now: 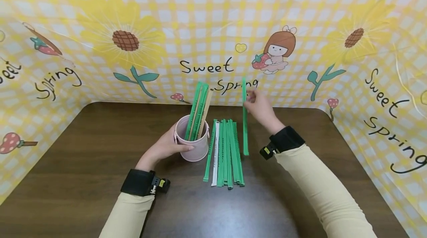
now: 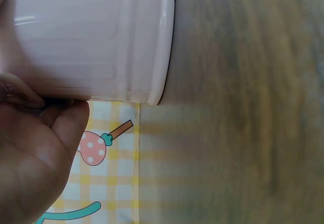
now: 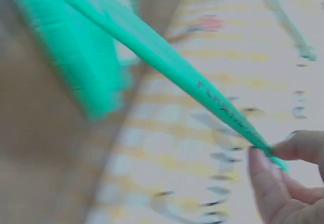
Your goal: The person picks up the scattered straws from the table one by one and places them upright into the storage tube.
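Note:
A small pink pail [image 1: 197, 149] stands on the table, and my left hand [image 1: 165, 143] grips its left side, thumb across the front. In the left wrist view the fingers lie against the smooth wall of the pail near a handle joint. Green and tan wrapped straws [image 1: 197, 113] lean upright in the pail. My right hand [image 1: 260, 108] pinches one green wrapped straw [image 1: 245, 130] near its upper end, thumb against fingertips. It hangs nearly vertical, right of a row of green wrapped straws [image 1: 230, 152] lying on the table. One white wrapped straw [image 1: 216, 152] lies among them.
The dark wooden table [image 1: 100, 149] reaches back to a yellow checked cloth [image 1: 200, 15] printed with sunflowers and lettering. That cloth also rises along the left and right sides.

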